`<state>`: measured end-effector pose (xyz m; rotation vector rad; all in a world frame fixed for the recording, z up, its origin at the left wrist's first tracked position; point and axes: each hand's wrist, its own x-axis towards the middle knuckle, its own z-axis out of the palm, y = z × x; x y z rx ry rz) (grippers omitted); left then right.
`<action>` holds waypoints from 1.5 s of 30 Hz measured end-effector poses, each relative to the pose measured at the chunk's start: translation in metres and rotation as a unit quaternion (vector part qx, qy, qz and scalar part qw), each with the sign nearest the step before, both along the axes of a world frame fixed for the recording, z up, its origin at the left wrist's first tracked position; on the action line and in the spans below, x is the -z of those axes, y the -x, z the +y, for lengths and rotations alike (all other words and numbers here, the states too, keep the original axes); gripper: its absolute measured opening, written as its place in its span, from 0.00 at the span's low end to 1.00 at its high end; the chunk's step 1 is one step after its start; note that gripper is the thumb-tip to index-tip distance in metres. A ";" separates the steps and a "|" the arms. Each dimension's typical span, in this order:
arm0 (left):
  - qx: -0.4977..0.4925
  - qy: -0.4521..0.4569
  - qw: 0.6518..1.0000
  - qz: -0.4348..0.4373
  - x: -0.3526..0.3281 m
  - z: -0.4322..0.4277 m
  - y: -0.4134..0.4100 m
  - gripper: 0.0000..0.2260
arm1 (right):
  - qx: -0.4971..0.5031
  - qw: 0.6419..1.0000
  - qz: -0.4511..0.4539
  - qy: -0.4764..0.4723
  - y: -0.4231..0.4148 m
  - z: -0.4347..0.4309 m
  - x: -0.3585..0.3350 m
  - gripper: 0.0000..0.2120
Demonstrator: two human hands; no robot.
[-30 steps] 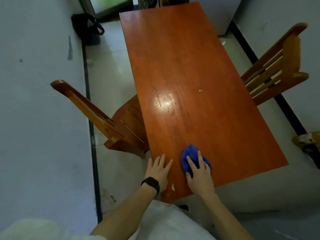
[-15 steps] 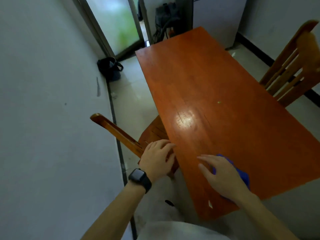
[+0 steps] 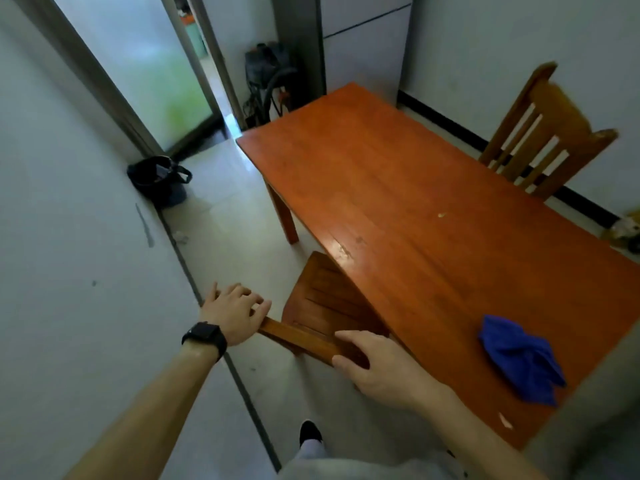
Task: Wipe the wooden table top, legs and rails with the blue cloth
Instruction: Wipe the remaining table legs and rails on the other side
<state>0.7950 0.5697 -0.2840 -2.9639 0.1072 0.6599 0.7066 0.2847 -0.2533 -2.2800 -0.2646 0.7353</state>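
1 chair blocks the table's left side; the top is mostly bare wood.

The near chair (image 3: 325, 303) stands against the left edge of the wooden table (image 3: 415, 188), seat partly under the top. Its back rail crosses the narrow floor strip between the table and the left wall (image 3: 69, 271), and the left hand (image 3: 235, 317) and right hand (image 3: 381, 372) both grip that rail. Beyond it the strip runs open to a table leg (image 3: 285, 216) and a dark bag (image 3: 159, 181) by the wall. On top lie only the blue cloth (image 3: 519, 358) near the near edge, 1 crumb (image 3: 441, 214) and 1 pale scrap (image 3: 505, 420). A 2nd chair (image 3: 543, 133) stands along the right side.
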 end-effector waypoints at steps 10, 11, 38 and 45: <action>0.284 -0.024 0.958 -0.029 0.017 0.047 -0.013 0.36 | 0.067 0.965 -0.108 0.228 0.011 0.049 0.049 0.24; 0.300 -0.018 0.953 -0.040 0.021 0.050 -0.017 0.35 | 0.075 0.961 -0.120 0.238 0.012 0.050 0.050 0.24; 0.521 0.026 0.841 -0.146 0.044 0.059 -0.249 0.34 | 0.253 0.873 -0.281 0.309 -0.105 0.118 0.082 0.20; 0.532 0.046 0.830 -0.157 0.045 0.062 -0.309 0.33 | 0.289 0.858 -0.281 0.319 -0.154 0.136 0.086 0.21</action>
